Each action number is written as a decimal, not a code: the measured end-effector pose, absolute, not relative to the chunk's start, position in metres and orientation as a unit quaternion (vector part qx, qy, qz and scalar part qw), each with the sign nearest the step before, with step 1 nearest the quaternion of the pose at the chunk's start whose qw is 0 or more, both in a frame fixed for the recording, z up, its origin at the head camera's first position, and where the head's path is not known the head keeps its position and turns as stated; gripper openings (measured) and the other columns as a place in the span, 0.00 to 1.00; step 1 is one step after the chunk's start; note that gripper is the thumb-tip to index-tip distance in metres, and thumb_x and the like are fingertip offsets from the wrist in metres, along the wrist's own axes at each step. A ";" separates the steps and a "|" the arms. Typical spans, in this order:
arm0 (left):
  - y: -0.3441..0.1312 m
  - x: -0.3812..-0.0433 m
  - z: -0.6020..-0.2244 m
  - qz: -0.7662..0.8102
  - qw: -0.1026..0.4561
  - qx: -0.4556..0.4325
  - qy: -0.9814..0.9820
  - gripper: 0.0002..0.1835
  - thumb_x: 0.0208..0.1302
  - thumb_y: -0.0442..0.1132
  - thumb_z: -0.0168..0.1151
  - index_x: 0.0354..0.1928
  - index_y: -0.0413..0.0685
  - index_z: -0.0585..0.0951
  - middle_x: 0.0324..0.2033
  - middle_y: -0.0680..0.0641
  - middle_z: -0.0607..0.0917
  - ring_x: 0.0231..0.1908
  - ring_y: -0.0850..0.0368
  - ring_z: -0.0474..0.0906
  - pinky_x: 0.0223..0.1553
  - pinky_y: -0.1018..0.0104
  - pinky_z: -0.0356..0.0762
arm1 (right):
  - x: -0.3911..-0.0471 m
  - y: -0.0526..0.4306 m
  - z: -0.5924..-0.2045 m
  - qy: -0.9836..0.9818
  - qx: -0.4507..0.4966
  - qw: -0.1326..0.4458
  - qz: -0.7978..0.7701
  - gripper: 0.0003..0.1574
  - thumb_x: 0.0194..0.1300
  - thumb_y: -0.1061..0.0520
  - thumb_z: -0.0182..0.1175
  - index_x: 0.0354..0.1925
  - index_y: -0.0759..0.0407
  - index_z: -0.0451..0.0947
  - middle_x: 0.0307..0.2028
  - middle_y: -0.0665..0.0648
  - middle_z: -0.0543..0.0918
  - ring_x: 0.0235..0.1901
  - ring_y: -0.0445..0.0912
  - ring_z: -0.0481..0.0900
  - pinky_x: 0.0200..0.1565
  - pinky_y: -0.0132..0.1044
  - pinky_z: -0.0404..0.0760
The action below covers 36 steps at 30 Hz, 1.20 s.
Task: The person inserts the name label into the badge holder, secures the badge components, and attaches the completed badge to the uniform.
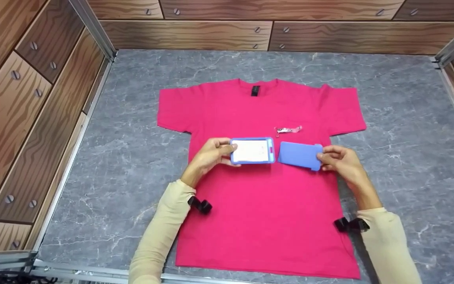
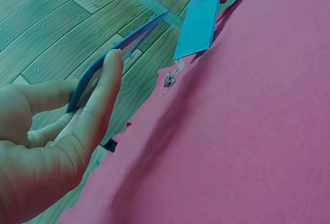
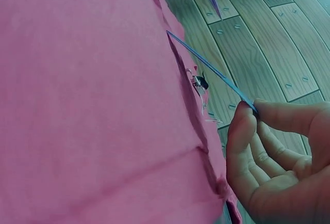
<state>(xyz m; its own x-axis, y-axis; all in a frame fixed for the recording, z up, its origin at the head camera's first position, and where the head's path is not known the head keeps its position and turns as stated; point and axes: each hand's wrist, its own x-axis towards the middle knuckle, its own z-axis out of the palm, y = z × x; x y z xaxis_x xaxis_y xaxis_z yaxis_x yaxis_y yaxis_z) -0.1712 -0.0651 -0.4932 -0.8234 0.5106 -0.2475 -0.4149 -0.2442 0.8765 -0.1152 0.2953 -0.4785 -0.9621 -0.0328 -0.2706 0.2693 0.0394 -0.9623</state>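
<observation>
One big grey tabletop (image 1: 105, 157) fills our view, marble-patterned w/ pale veins, and we've got wood-print walls (image 1: 183, 35) round it. Next size down, the pink T-shirt (image 1: 258, 221): soft matte fabric, laid out flat, neck end away from us, a few ripples showing in the wrist views. Over it come two beige sleeves (image 1: 160, 228), then the hands. Our left hand (image 1: 210, 154) is drawn in to a thin gap, thumb on top, fingers below, pinching the blue frame (image 1: 271, 158) by its left end; our right hand (image 1: 343, 160) is likewise closed down to a pinch, thumb vs. fingers, on the flanged outer end of the blue panel (image 1: 298, 155). Both pcs. are up off the shirt's chest, ends facing, just apart. Step in hand, prob.: handling the two parts of a card holder separately, w/ the panel clear of the frame. If they're to meet, we'd say the next move calls for levelling the slightly slanted panel & lining its free end up w/ the frame's slotted end. Mat'l looks like smooth, stiff plastic, rect., the panel v. thin edge-on. Smaller: a white card (image 1: 250, 151) inside the frame, print too faint to read. Then a shiny metal clip w/ clear strap (image 1: 289, 129) on the shirt, just beyond the panel. Last & smallest, a black neck label (image 1: 255, 90).
</observation>
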 end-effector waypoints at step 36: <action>-0.057 -0.167 -0.495 0.781 0.292 0.063 0.549 0.15 0.71 0.28 0.49 0.53 0.20 0.71 0.32 0.45 0.85 0.32 0.53 0.85 0.39 0.50 0.85 | -0.111 0.269 -0.473 0.581 0.055 0.150 -0.798 0.15 0.64 0.73 0.54 0.34 0.57 0.82 0.26 0.52 0.85 0.25 0.40 0.80 0.28 0.29 0.80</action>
